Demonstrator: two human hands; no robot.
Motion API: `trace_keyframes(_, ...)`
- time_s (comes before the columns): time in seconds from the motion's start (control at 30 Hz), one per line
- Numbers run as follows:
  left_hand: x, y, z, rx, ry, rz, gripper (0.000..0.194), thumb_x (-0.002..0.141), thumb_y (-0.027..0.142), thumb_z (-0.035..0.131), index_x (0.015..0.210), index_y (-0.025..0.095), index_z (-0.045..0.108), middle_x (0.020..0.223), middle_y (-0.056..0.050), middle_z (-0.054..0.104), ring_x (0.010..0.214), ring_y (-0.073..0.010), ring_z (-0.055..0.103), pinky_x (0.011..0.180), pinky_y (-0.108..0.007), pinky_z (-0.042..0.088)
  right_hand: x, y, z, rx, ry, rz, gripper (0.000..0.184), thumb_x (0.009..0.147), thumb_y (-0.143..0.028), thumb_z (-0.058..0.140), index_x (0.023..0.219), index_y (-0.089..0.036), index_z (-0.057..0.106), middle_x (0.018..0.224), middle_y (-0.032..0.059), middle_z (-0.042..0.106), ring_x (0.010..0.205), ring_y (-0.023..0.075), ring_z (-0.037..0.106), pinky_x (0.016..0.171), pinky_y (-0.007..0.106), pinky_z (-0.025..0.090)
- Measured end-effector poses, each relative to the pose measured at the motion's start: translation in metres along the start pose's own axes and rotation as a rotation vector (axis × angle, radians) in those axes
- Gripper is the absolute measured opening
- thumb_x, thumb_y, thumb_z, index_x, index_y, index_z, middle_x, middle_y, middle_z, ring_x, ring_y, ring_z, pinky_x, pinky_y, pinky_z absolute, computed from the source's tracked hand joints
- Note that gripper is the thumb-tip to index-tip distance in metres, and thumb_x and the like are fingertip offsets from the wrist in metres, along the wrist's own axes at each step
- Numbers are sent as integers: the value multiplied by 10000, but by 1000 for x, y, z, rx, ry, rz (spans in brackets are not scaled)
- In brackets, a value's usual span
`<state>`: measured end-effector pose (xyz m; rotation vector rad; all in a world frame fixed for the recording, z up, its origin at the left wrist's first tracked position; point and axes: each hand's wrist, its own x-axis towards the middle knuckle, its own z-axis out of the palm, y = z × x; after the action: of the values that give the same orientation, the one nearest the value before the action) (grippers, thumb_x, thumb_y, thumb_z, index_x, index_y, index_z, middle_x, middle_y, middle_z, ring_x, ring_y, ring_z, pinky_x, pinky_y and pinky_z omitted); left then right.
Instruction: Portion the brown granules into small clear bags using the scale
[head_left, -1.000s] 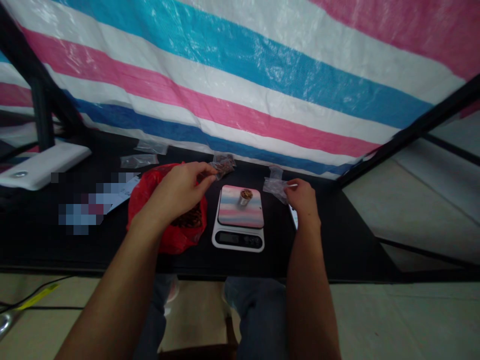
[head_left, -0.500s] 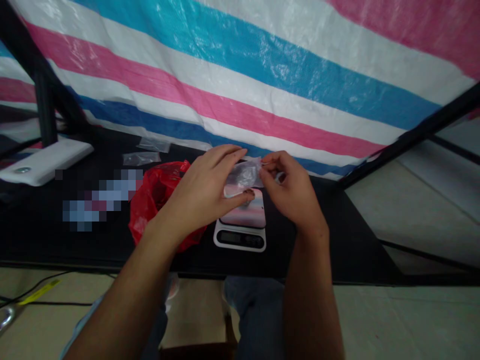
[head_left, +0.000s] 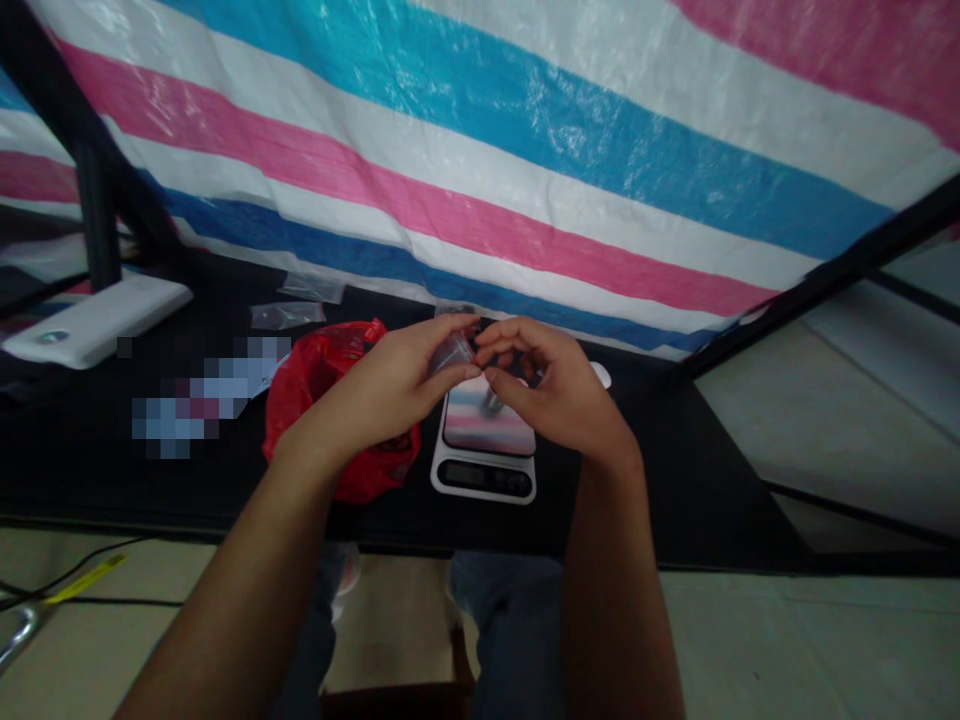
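Clear plastic bag (head_left: 452,353) is hanging in the person's fingertips right now, just above the back edge of the digital scale (head_left: 472,430). The left hand (head_left: 401,375) is pinching it between thumb and fingers, and the right hand (head_left: 559,385) looks to be gripping the edge right there too, with the thumbs nearly meeting. Half a second ago the bag was stretching out toward the right hand, and the left was spreading open beside it; now it's sitting further left and both sets of fingertips are bunching at one end. Probably means the person is working that edge rather than just carrying the bag. The long axis seems to be running sideways, from inside the left hand toward the right fingertips. Can't tell which way the mouth is facing, fingers are covering it.

Under the right thumb, a small metal cup (head_left: 492,402) is standing on the scale, partly hidden. A red bag (head_left: 300,390) is slumping on the black surface (head_left: 675,500) beside the left wrist, and another clear packet (head_left: 288,315) is lying flat behind it.
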<state>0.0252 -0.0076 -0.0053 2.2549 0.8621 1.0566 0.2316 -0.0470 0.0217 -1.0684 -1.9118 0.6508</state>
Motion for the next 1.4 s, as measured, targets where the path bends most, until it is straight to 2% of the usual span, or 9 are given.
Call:
trace_keyframes(0.13,-2,-10,2,-126,-67,-117,521,1008,431,634,1471,193,605,1506,-117,669,1350,-278,648,1173,-419,481,2,6,0,18,-6,85,215,899,-240,758,1102,-236,687,1011,39,771,875,180,684,735,322,559)
trace_keyframes(0.3,-3,-16,5,-178,-153,-200,801,833,520,826,1511,171,580,1483,-138,685,1286,-313,685,1132,-445,519,2,10,-1,52,3,133,130,913,-306,775,966,-223,692,924,23,727,787,155,648,651,287,516)
trace_keyframes(0.43,-4,-15,2,-90,-174,-217,696,910,517,733,1503,174,608,1478,-134,693,1284,-308,689,1138,-440,515,-2,11,-3,150,-38,176,210,905,-343,799,900,-213,634,815,-7,663,692,131,585,616,276,473)
trace_keyframes(0.53,-4,-13,0,-56,-172,-212,764,873,530,766,1517,158,594,1435,-140,719,1228,-316,714,1090,-434,548,-1,12,0,132,-32,170,207,914,-356,791,904,-209,646,809,-9,651,685,129,565,621,281,464)
trace_keyframes(0.8,-2,-16,2,-28,-69,-92,550,943,503,697,1379,167,696,1379,-139,713,1266,-299,676,1143,-455,512,-3,19,-11,6,-2,159,138,951,-257,657,1071,-214,708,1040,48,751,848,172,684,715,309,539)
trace_keyframes(0.9,-2,-21,5,63,-133,-95,547,938,489,686,1359,141,715,1376,-169,676,1261,-314,669,1138,-470,521,-13,35,-28,-184,70,234,279,845,-157,693,1122,-192,706,1171,86,752,966,206,699,802,341,554)
trace_keyframes(1.07,0,-29,20,203,-247,-89,627,923,357,662,1492,97,621,1432,-197,657,1351,-345,626,1181,-484,490,-24,60,-31,-209,-110,472,410,756,-201,847,1143,-166,714,1108,90,772,968,218,712,847,357,562)
trace_keyframes(1.2,1,-28,30,200,-277,-93,702,900,301,672,1563,107,548,1582,-193,583,1469,-344,548,1244,-484,429,-21,65,-23,-190,-154,468,311,807,-256,831,1086,-158,735,1006,63,778,890,198,704,795,330,538)
trace_keyframes(1.4,4,-19,34,200,-306,-99,583,929,310,668,1480,125,634,1474,-180,668,1362,-333,639,1181,-476,491,-19,64,-21,-210,-181,369,233,845,-269,808,1052,-168,769,1038,76,780,968,217,696,879,361,531)
